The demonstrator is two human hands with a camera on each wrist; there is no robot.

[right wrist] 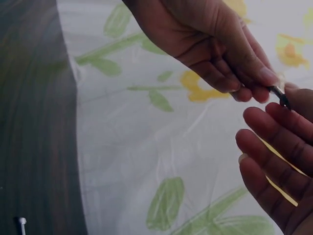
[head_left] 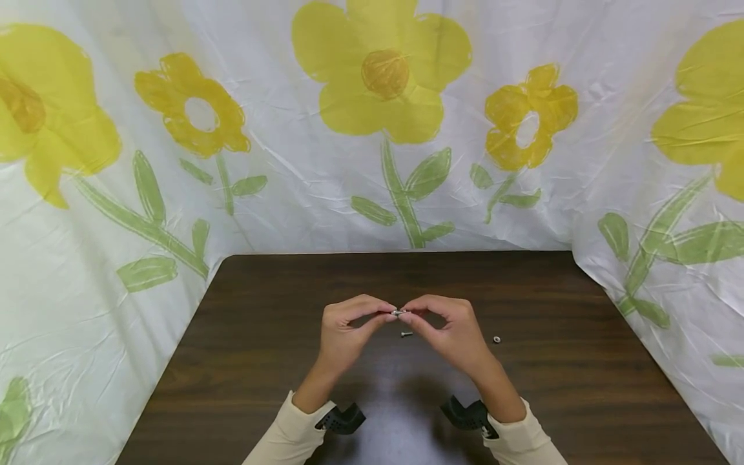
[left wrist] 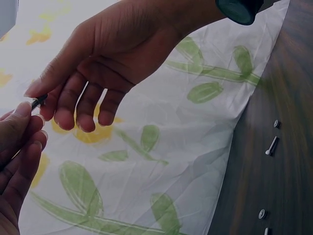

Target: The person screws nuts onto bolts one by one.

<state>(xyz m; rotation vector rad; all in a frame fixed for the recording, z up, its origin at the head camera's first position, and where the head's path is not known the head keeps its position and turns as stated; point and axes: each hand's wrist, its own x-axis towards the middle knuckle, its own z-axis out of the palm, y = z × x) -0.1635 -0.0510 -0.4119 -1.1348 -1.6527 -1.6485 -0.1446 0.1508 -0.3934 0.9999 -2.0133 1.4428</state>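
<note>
In front of me, both hands meet over the table, fingertips close together. My left hand pinches one end of a small metal bolt between thumb and forefinger. The right hand pinches the other end, its remaining fingers loosely bent in the left wrist view. A wider dark part shows at the right-hand end of the bolt in the right wrist view; whether it is a nut I cannot tell. Below the hands another bolt lies on the table. A small round nut lies to the right.
The dark wooden table is bordered by a white curtain with yellow flowers. In the left wrist view, a bolt and a nut lie on the tabletop among similar pieces. Each wrist carries a black camera mount.
</note>
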